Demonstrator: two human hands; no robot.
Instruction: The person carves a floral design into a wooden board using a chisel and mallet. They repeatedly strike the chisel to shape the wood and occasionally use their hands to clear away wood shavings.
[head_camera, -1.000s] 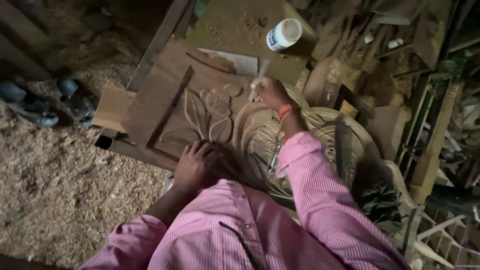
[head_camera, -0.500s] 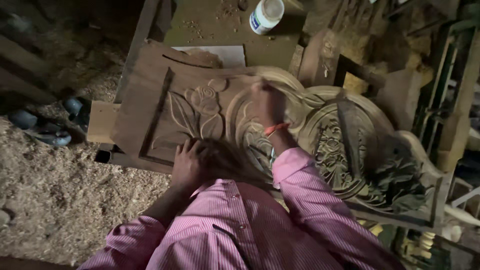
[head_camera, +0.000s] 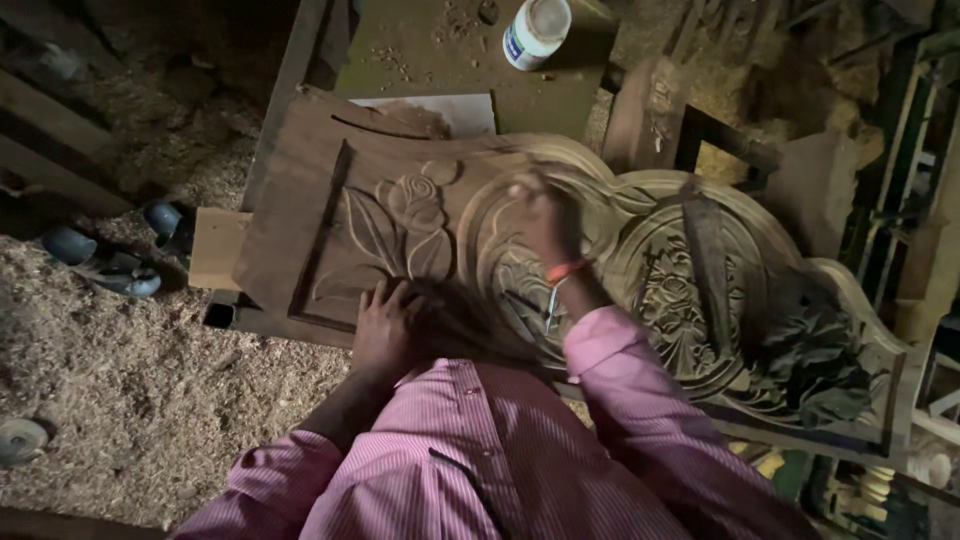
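My left hand (head_camera: 385, 325) lies flat, fingers apart, on the carved wooden panel (head_camera: 400, 215); my blurred right hand (head_camera: 540, 215) at one o'clock seems closed mid-carving, rose relief done.

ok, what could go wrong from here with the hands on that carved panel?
1. The right hand is motion-blurred over the carved wooden panel, so it is moving fast; a slip could mar the fine relief of the rose carving.
2. The left hand lies flat near the panel's lower edge, close to the working zone; a stray stroke might catch its fingers.
3. The white jar lies on its side above the panel and could roll.
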